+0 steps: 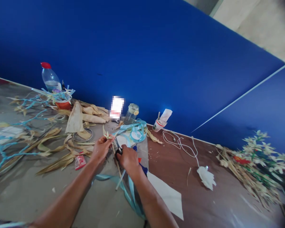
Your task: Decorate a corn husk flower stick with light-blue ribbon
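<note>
My left hand pinches a small pale flower that looks made of dried husk, its pointed petals showing above the fingertips. Close beside it, my right hand is closed around scissors with black handles. The blades point up toward the flower, but whether they touch it I cannot tell. Light blue ribbon lies in loops just beyond my hands, and more runs beneath my right forearm. Dried corn husks lie to the left of my left hand, near a red packet.
A bottle with a red cap, a lidded jar and a paper cup stand along the blue partition. A white cable and white paper lie right. Finished-looking flowers are at far right; blue-wrapped stems at left.
</note>
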Tool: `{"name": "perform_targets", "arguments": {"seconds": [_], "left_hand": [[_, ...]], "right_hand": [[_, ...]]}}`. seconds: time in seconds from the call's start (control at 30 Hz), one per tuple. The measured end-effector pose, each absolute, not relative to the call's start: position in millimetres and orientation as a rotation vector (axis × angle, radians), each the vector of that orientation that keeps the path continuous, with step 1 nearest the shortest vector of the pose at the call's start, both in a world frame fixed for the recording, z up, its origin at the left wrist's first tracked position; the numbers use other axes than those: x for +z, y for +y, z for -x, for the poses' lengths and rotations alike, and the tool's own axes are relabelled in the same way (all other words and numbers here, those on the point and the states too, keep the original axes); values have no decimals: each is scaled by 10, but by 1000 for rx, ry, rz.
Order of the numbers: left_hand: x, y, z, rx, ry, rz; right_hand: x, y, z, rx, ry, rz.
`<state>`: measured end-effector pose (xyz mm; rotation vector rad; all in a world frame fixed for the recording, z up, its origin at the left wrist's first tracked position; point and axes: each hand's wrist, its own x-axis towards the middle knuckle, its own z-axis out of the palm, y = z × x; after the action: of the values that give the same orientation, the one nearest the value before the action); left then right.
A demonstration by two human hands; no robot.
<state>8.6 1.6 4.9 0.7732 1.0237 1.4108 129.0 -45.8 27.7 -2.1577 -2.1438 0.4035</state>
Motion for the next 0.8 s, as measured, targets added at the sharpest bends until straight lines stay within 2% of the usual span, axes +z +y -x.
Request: {"name": "perform_targets", "arguments": {"seconds": [0.27, 0.43, 0.63, 0.8], "left_hand": [[135, -35, -61, 1360, 1063, -962], [77, -21, -50, 1374, 1072, -1109], [125, -50, -61, 1326, 1015, -1221], [135, -63, -68, 1285, 981, -1269]], "right_hand": [[369, -477, -1303, 464, -2190, 2005], [433, -340, -1363, 510, -1807, 1756], [390, -195, -1358, 933, -1344, 1346], [347, -161, -1293, 963, -1224, 1244]]}}
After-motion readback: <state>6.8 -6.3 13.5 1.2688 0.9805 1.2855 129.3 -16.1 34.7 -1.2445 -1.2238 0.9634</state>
